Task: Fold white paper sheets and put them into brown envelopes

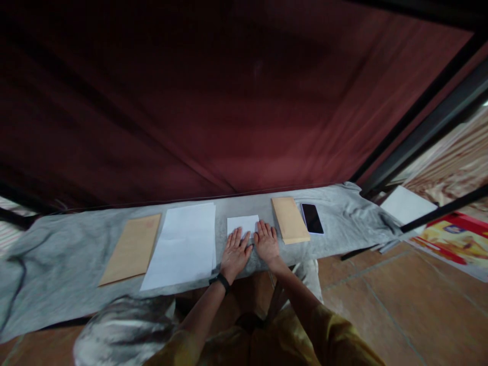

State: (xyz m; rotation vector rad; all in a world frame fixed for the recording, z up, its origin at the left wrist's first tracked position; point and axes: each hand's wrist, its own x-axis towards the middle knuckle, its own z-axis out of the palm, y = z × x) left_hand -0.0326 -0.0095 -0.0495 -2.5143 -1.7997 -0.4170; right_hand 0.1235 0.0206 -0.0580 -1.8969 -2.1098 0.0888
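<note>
Grey cloth (353, 216) spreads over a long, narrow desk, which I view from above, its frame mostly concealed. Near the middle lies a small white paper (243, 222), its upper part exposed, its lower edge hidden from me by fingers; I cannot tell how many layers it has. Left hand (235, 254): laid palm down over the paper's lower left, fingers extended and slightly spread, the grip open and closed on nothing. Right hand (267, 241): likewise flat, fingertips at the paper's right side, its grip open and empty; I cannot make out exactly how much of the palm meets the cloth. A dark band (220, 282) circles the left wrist, its face turned out of my sight.

To the left of the paper: larger white sheets (183, 244), not quite aligned, their number uncertain, and beyond them a brown envelope (131, 249); whether the sheets overlap its edge is unclear to me. To the right: a second brown envelope (290, 220), and just beside it a phone (312, 218) with a dark screen.

Behind, a red curtain (244, 142) fades into shadow and is cut off above. At far right, a printed box (457, 239) leaves my view, its lettering illegible. Below, the sleeves (339, 335) are cropped by the lower border.
</note>
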